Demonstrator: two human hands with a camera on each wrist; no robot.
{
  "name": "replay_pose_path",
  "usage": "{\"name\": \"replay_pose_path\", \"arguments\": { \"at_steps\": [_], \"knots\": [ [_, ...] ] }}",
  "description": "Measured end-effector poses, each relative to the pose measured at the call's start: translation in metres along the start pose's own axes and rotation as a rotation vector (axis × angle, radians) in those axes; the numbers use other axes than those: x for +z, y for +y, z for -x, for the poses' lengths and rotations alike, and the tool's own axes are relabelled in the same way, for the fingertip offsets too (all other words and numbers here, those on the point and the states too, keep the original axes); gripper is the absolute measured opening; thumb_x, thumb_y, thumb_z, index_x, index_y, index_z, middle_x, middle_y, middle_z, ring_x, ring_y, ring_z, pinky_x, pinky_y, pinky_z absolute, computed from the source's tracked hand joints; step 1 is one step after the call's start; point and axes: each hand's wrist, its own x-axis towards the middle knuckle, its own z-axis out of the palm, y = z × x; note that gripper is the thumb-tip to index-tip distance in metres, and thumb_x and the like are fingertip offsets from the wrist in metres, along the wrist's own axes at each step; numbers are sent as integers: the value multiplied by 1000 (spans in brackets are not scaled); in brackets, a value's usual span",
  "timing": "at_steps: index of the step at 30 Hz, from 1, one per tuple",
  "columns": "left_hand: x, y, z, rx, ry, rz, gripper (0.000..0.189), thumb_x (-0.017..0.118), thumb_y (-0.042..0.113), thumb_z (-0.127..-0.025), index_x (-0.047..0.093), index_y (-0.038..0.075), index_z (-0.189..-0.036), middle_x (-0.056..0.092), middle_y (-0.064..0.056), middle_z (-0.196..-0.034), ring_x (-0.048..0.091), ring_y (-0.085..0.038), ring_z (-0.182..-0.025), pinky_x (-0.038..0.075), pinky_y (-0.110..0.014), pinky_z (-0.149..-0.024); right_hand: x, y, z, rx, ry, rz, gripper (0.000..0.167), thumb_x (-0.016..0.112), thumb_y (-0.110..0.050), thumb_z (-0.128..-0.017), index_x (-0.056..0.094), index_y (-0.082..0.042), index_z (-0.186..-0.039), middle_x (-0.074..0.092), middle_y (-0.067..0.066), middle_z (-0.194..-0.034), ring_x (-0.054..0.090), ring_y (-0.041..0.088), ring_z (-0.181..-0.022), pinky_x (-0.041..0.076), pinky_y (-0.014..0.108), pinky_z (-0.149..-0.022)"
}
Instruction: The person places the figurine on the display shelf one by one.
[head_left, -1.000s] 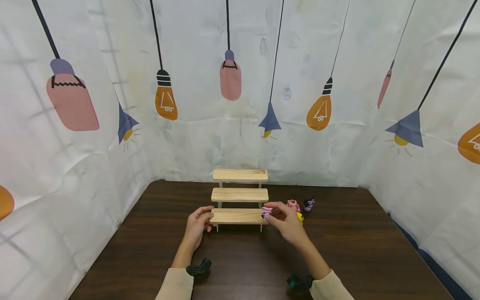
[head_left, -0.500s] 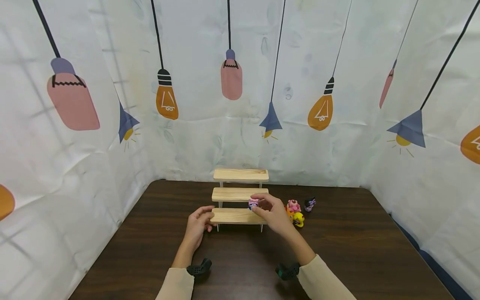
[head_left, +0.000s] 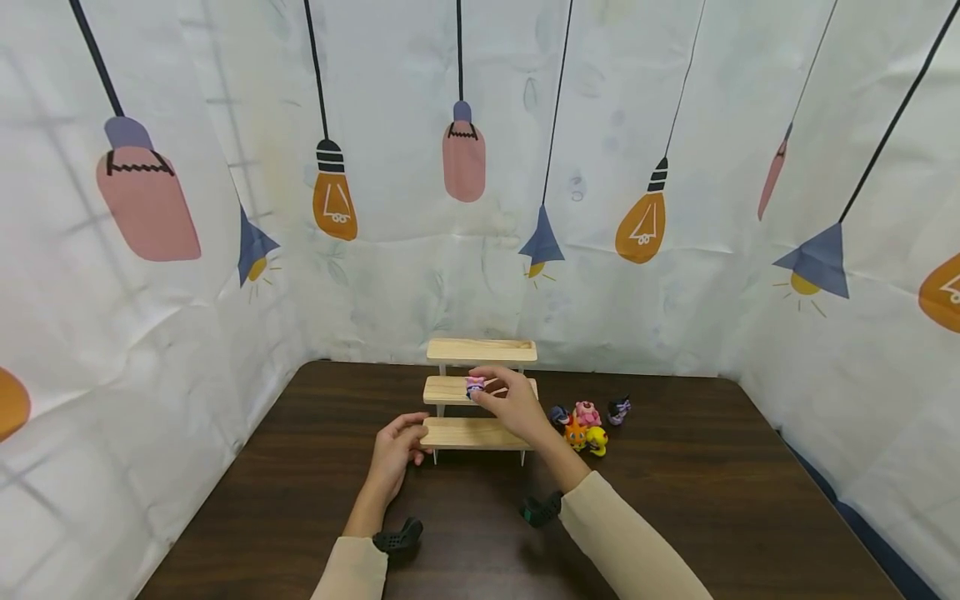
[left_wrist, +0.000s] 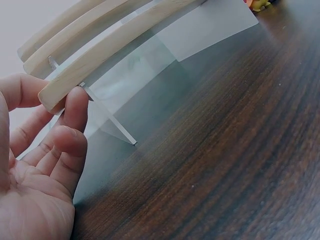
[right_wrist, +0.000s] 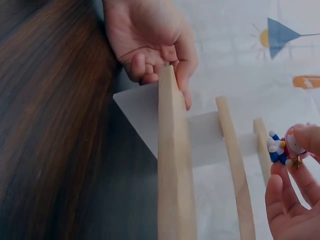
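With left grip [head_left: 397,444] I hold the stand [head_left: 472,432], with right grip [head_left: 513,406] the figurine [head_left: 474,387] above it, which weak pinching could drop.

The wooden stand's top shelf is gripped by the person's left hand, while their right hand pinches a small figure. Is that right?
Wrong level: the head view shows the left hand gripping the lowest shelf. The right hand does pinch a small figure.

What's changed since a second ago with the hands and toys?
The right hand, pinching a small toy, moved left and farther back, from the right end of the bottom shelf toward the middle shelf, uncovering an orange toy. The left hand still holds that shelf's left end; the pink toy stayed put.
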Motion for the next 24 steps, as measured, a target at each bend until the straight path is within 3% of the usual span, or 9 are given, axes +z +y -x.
{"name": "replay_pose_path", "arguments": {
  "at_steps": [13,24],
  "knots": [
    [0,-1,0,-5,9,-7,33,60,1,-94,62,-9,-126,64,-5,-83,61,-15,-60,44,-21,-47,21,-2,-23,54,-15,57,34,72,-20,-96,69,-17,-129,68,6,-123,66,24,-106,56,42,-93],
    [0,1,0,-9,-4,-12,35,60,2,-95,60,-10,-128,64,-5,-83,61,-15,-61,44,-21,-48,31,0,-36,87,-7,78,33,73,-24,-95,70,-23,-128,70,4,-119,65,22,-105,57,38,-87]
  ]
}}
